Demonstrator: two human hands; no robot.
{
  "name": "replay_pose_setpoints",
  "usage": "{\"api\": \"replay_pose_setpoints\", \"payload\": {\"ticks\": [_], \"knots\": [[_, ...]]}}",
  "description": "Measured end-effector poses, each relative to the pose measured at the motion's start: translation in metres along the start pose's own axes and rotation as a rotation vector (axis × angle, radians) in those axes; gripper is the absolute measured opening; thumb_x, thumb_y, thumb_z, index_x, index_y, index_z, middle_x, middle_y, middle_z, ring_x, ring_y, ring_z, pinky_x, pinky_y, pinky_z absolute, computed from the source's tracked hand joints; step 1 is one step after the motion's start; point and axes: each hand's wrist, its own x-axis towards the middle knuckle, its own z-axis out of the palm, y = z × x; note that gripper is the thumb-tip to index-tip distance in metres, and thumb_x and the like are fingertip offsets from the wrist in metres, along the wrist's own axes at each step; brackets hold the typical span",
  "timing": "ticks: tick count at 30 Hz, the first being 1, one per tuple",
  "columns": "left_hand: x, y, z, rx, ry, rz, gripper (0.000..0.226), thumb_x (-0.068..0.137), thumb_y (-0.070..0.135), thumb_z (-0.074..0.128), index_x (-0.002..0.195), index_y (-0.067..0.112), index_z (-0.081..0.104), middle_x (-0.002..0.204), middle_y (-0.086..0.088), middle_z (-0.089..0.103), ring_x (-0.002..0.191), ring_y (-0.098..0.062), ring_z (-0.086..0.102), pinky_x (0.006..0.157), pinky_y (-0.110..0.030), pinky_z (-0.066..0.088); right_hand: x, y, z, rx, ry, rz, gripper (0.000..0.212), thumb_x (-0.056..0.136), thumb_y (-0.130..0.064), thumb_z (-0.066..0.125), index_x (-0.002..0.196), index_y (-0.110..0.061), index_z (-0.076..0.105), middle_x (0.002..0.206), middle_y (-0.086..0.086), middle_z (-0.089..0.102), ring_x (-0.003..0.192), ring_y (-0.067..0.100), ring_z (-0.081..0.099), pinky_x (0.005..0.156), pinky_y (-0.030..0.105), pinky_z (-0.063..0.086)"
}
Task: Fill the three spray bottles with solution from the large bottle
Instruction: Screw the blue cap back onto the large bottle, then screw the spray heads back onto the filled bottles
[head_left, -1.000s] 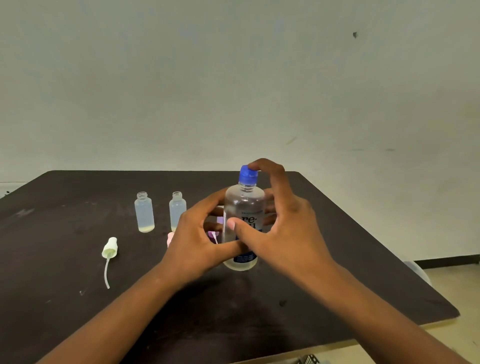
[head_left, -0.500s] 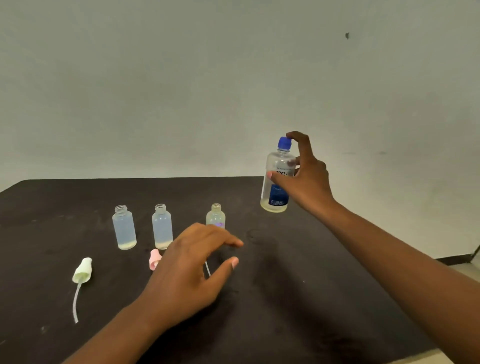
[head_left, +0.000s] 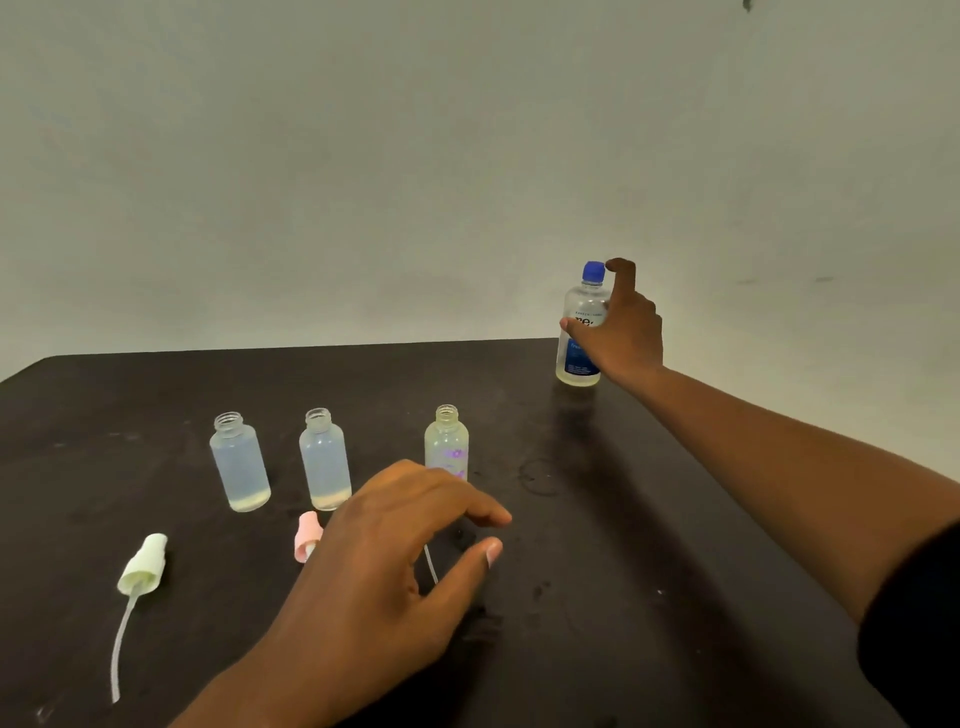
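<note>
Three small uncapped spray bottles stand in a row on the dark table: the left one, the middle one and one with a purple print. Each holds pale liquid. The large bottle, with a blue cap and blue label, stands at the table's far right edge, and my right hand grips its side with the thumb on the label. My left hand hovers with relaxed fingers over the table in front of the printed bottle, holding nothing.
A green spray head with a long dip tube lies at front left. A pink spray head lies before the middle bottle. A thin tube shows under my left hand. A plain wall rises behind the table.
My left hand let go of the large bottle and dropped low over the table. My right hand carried the bottle from the centre to the far right edge.
</note>
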Motion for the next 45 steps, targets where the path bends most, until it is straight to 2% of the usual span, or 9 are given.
{"api": "replay_pose_setpoints", "payload": {"ticks": [8,16,20,23,26,30,35,41,45], "knots": [[0.000,0.000,0.000,-0.019,-0.017,-0.040,0.017,0.091,0.047,0.066,0.104,0.041,0.074,0.101,0.031,0.069,0.100,-0.003,0.067,0.081,-0.026,0.056,0.001,0.007,0.012,0.047,0.013,0.081,0.083,0.083,-0.036,0.087,0.145,-0.015,0.037,0.134,0.013,0.064,0.116,0.037,0.067,0.097,0.046,0.055],[0.001,-0.010,-0.010,0.071,0.095,-0.132,0.036,0.085,0.007,0.075,0.108,0.036,0.075,0.100,0.031,0.067,0.096,-0.001,0.063,0.079,-0.011,0.049,-0.016,-0.004,-0.006,0.046,0.018,0.168,0.092,0.081,-0.041,0.088,0.150,-0.015,0.033,0.138,0.012,0.059,0.125,0.033,0.061,0.097,0.044,0.053],[0.003,-0.012,-0.014,0.132,0.171,-0.216,0.025,0.086,0.018,0.075,0.105,0.035,0.074,0.097,0.028,0.067,0.090,0.002,0.061,0.071,-0.016,0.044,-0.052,-0.030,-0.024,0.113,0.085,0.134,0.075,0.085,-0.029,0.083,0.145,-0.021,0.039,0.138,0.006,0.057,0.130,0.030,0.054,0.102,0.045,0.053],[0.003,-0.017,-0.012,0.233,0.147,-0.273,0.024,0.088,0.026,0.077,0.109,0.036,0.073,0.102,0.022,0.070,0.087,-0.002,0.058,0.074,-0.020,0.046,-0.097,-0.056,-0.036,0.251,0.010,0.071,0.060,0.086,-0.023,0.082,0.135,-0.024,0.046,0.124,-0.006,0.061,0.112,0.017,0.060,0.097,0.037,0.055],[0.003,-0.023,-0.011,0.309,0.133,-0.327,0.019,0.090,0.032,0.075,0.109,0.035,0.074,0.101,0.019,0.071,0.089,-0.006,0.059,0.072,-0.029,0.051,-0.140,-0.083,-0.045,0.403,-0.112,0.052,0.050,0.087,-0.019,0.082,0.128,-0.025,0.054,0.112,-0.008,0.064,0.103,0.011,0.064,0.092,0.030,0.055],[0.003,-0.030,-0.007,0.401,0.115,-0.340,0.025,0.093,0.043,0.071,0.115,0.032,0.075,0.103,0.015,0.075,0.096,-0.010,0.068,0.073,-0.030,0.055,-0.176,-0.106,-0.041,0.423,-0.250,-0.002,0.055,0.086,-0.019,0.082,0.134,-0.025,0.056,0.115,-0.009,0.064,0.106,0.007,0.061,0.093,0.026,0.053],[0.002,-0.029,0.002,0.462,0.065,-0.333,0.037,0.097,0.052,0.061,0.128,0.035,0.070,0.112,0.006,0.069,0.089,-0.019,0.070,0.064,-0.031,0.053,-0.187,-0.112,-0.020,0.396,-0.339,0.020,0.065,0.081,-0.023,0.081,0.140,-0.025,0.055,0.127,-0.006,0.064,0.123,0.014,0.058,0.105,0.042,0.052],[0.005,-0.024,0.007,0.573,-0.007,-0.327,0.029,0.100,0.052,0.052,0.108,0.035,0.074,0.094,0.008,0.066,0.077,-0.014,0.063,0.059,-0.030,0.049,-0.191,-0.101,-0.005,0.379,-0.388,0.016,0.056,0.081,-0.028,0.083,0.133,-0.026,0.063,0.123,-0.007,0.074,0.113,0.009,0.068,0.102,0.040,0.056],[0.006,-0.025,0.009,0.614,-0.024,-0.323,0.027,0.097,0.050,0.053,0.102,0.034,0.074,0.088,0.010,0.070,0.078,-0.013,0.066,0.059,-0.030,0.050,-0.189,-0.096,-0.001,0.372,-0.395,0.010,0.050,0.082,-0.032,0.085,0.128,-0.030,0.065,0.117,-0.009,0.076,0.106,0.008,0.071,0.099,0.042,0.058]]}}
